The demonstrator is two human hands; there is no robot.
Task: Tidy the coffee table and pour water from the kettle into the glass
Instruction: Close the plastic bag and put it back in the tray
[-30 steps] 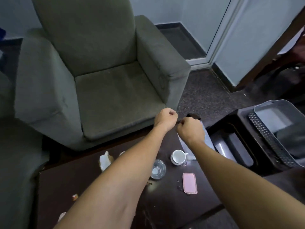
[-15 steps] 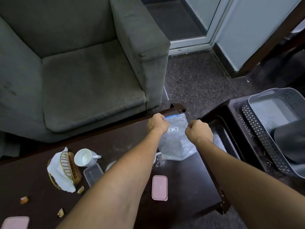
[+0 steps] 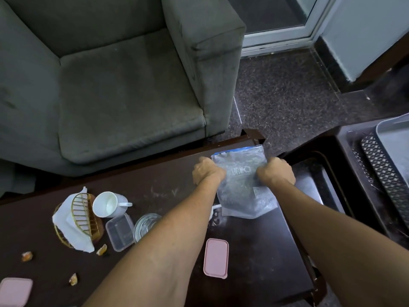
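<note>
A clear zip bag (image 3: 240, 187) with a blue seal strip lies at the far right end of the dark coffee table (image 3: 172, 191). My left hand (image 3: 207, 171) grips its left edge and my right hand (image 3: 276, 172) grips its right edge, both with curled fingers. An empty glass (image 3: 145, 226) stands near my left forearm, partly hidden by it. A white cup (image 3: 108, 204) sits on the table left of the glass. No kettle is in view.
A clear plastic box (image 3: 120, 232), a pink lid (image 3: 216, 258) and another pink lid (image 3: 14, 291) lie on the table. A tipped gold wire basket with a white napkin (image 3: 76, 220) and food crumbs (image 3: 27, 255) sit at left. A grey armchair (image 3: 115, 85) stands behind; a grey tray (image 3: 391, 138) at right.
The view has tilted down toward the table. My hands came down with the bag, spread apart, and now hold its two sides on the table's far right end.
</note>
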